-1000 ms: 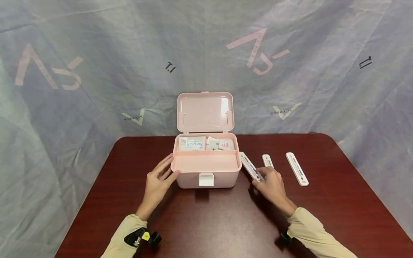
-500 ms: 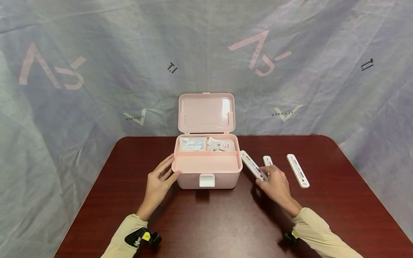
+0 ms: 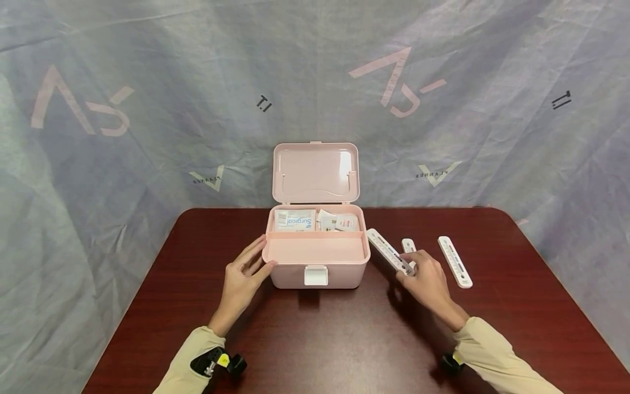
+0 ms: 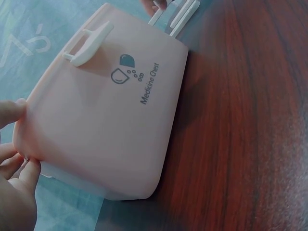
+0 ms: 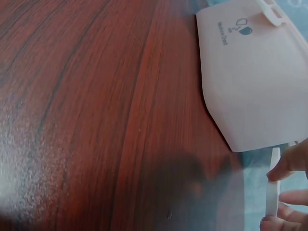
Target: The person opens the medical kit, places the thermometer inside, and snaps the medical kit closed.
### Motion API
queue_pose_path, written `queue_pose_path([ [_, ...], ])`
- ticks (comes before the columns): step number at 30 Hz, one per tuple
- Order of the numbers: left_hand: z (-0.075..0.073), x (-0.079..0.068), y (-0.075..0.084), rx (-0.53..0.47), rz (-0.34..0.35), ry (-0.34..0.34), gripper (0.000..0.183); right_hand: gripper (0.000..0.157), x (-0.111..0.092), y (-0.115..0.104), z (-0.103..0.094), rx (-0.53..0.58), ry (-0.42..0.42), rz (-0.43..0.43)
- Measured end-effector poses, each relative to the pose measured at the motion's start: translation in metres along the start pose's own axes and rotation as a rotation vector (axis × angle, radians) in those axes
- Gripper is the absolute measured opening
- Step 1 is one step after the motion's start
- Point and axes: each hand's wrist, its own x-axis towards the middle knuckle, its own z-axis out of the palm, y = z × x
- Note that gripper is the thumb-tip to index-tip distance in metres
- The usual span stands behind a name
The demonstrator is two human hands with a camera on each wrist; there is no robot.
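My right hand [image 3: 425,276] has thumb and fingers clamped on a long, flat, white plastic strip with printed markings [image 3: 386,249], at the end nearer me. The strip slants away from me to the left; its far end sits just beside the right side of an open, pale pink plastic box [image 3: 290,275]. Can't tell whether that end touches the box, or whether the strip clears the table.

My left hand [image 3: 241,283] is on the box's front left corner: fingers spread, thumb at the front rim, other fingertips against the left side.

Box stands upright, hinged pink lid [image 3: 315,172] tipped back. White plastic latch [image 3: 315,276] on the front; left wrist view shows dark "Medicine Chest" lettering [image 4: 149,83] plus a capsule symbol on the face. Inside, back left compartment has a flat white packet marked "Surgical" [image 3: 296,220]; back right has small white printed sachets [image 3: 339,221], overlapping.

Second white strip [image 3: 408,244] lies behind my right hand, partly hidden. Third white strip [image 3: 455,261] lies farther right, well apart from the box, fully visible.

All on a glossy, dark red-brown wood-grain table [image 3: 320,339]. Crumpled grey-blue fabric backdrop [image 3: 197,54] behind.
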Motion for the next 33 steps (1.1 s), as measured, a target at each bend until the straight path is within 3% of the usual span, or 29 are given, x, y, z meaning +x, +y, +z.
queue_pose_path([
  [33, -0.002, 0.001, 0.003, 0.028, -0.008, -0.01, 0.052, 0.034, 0.006, -0.001, -0.032, 0.014, 0.062, -0.104],
])
